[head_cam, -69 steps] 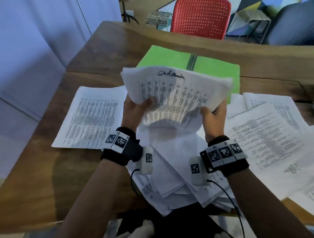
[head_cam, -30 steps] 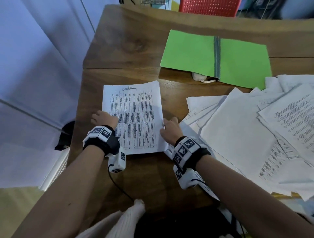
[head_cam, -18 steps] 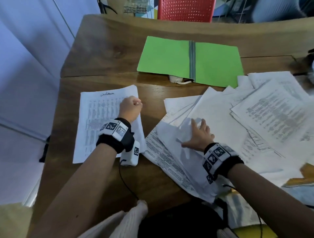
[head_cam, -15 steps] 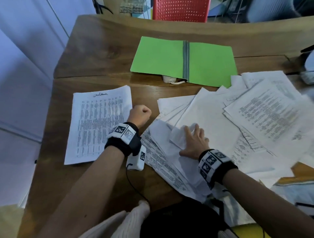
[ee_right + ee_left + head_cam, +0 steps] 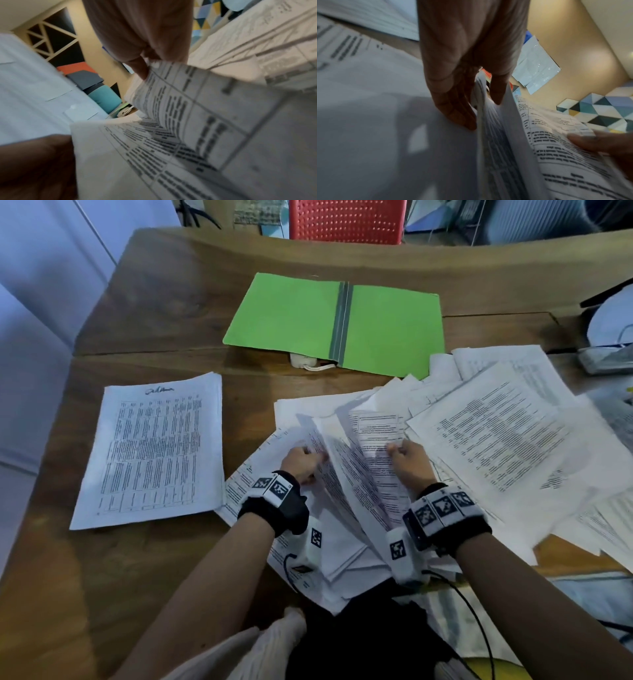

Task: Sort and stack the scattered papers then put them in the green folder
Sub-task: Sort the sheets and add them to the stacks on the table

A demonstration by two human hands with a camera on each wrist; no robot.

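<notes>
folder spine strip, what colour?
Grey, down the middle of the open green folder; spine strip shows best in head view.

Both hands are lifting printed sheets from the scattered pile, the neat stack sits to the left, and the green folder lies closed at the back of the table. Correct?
One error: the green folder lies open, its spine strip showing, per the head view. Both hands, left hand and right hand, do hold sheets; the stack sits left.

Dim indoor light is falling from above, casting soft shadows under the forearms on the table [image 5: 144, 559]. The head view is bending at its edges. Both wrist views are blurring, papers [image 5: 188, 135] beyond the fingers smearing.
</notes>
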